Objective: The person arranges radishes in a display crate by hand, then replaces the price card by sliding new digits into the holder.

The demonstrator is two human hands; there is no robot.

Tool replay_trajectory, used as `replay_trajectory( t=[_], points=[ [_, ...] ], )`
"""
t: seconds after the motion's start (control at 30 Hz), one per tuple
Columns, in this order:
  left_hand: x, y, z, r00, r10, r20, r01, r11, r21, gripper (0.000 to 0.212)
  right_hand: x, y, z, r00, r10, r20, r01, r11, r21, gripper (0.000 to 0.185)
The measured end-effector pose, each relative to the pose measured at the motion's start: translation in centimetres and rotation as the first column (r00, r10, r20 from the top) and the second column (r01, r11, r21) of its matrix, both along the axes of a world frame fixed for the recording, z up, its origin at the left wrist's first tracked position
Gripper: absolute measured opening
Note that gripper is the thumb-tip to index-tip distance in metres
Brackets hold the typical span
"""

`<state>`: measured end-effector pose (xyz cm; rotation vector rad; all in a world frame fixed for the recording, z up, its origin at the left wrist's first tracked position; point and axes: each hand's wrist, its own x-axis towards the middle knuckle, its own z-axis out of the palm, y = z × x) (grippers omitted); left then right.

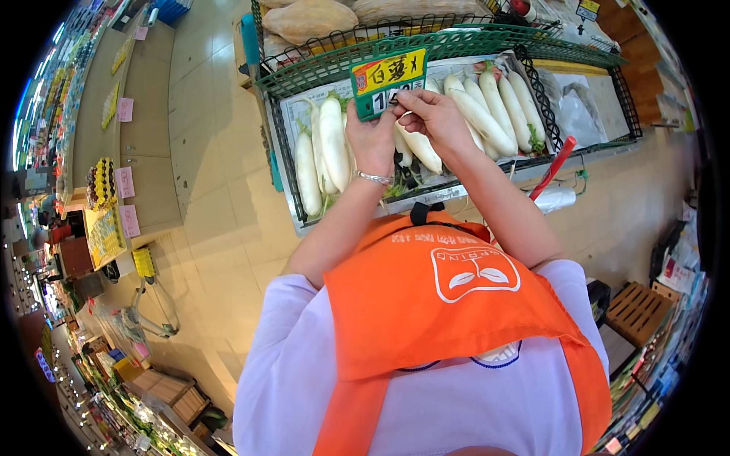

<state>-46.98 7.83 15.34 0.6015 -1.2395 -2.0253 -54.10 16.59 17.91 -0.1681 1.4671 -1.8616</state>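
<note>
My left hand [370,137], with a bracelet at the wrist, grips the lower left edge of a green and yellow price sign [389,77] with handwriting and number tiles. My right hand [436,122] is at the sign's lower right, its thumb and index finger pinching a small number tile [393,97] at the sign's face. Both hands are over a display of white radishes [335,145], which lie on paper on both sides of the hands. Part of the tile row is hidden behind my fingers.
Green plastic edging [319,65] and black wire dividers [539,100] surround the radishes. Large tan gourds or melons [311,21] lie beyond. Plastic bags [576,114] sit in the right compartment. A red rod [553,168] sticks up at the near right edge. Shelves [145,108] stand across the aisle.
</note>
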Motion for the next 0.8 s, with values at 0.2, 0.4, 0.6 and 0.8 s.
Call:
replay_trajectory(
  t=[0.2, 0.4, 0.6, 0.8],
  points=[
    [0.1, 0.4, 0.2, 0.997, 0.03, -0.071, -0.032, 0.999, -0.029, 0.03, -0.4, -0.2, 0.5, 0.991, 0.054, 0.123, -0.053, 0.999, -0.009, 0.019],
    [0.0, 0.8, 0.1, 0.995, 0.049, -0.089, -0.053, 0.998, -0.046, 0.033, 0.8, -0.8, 0.4, 0.992, -0.075, 0.1, 0.083, 0.993, -0.081, 0.018],
    [0.0, 1.0, -0.8, 0.99, 0.062, -0.13, -0.068, 0.997, -0.043, 0.033, 1.5, -1.2, 0.5, 0.977, -0.186, 0.105, 0.198, 0.973, -0.122, 0.014],
    [-0.1, 1.3, -0.9, 0.988, 0.06, -0.142, -0.058, 0.998, 0.02, 0.029, 1.8, -1.5, -0.2, 0.924, -0.219, -0.313, 0.194, 0.975, -0.109, 0.013]
  ],
)
